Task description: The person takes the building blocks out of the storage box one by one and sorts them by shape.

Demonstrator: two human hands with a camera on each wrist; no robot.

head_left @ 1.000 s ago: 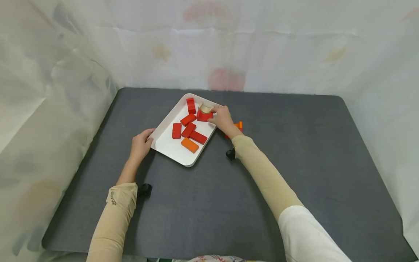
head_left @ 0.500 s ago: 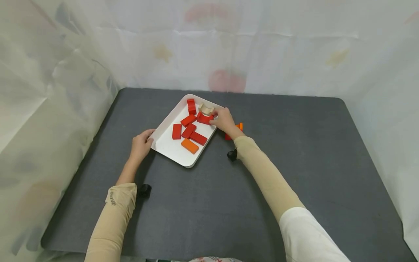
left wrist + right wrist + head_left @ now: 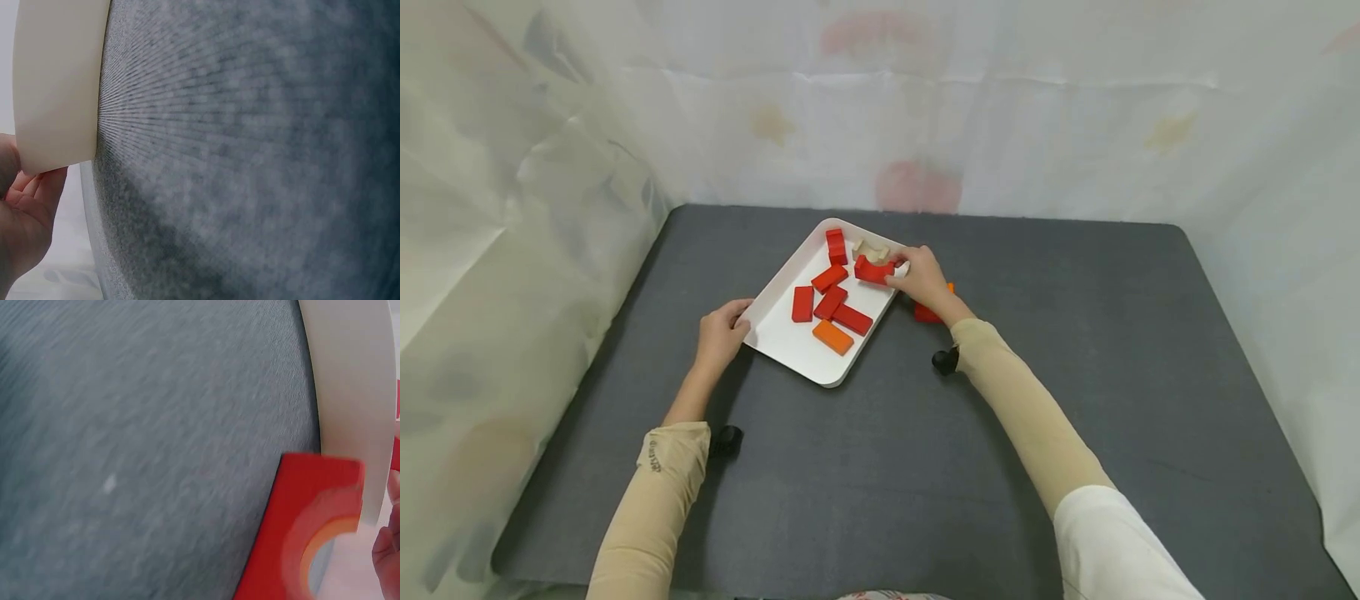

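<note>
The left hand (image 3: 721, 333) is curling its fingers around the near-left rim of the white tray (image 3: 790, 346), which is lying on the dark table (image 3: 1075, 350). Farther off, the right hand (image 3: 925, 279) is pinching a red arch block (image 3: 872, 270) (cut-out facing up) over the tray's far-right edge.

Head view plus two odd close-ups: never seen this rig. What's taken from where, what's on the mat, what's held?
There is no machine: a person works bare-handed, with one camera on the head and one on each wrist. The head view looks down on a dark grey mat. On it sits a white tray holding red blocks, one orange block and a pale arch piece. The left hand grips the tray's near corner, which the left wrist view shows edge-on. The right hand pinches a red arch block at the tray's far side. More red blocks lie outside the tray.
</note>
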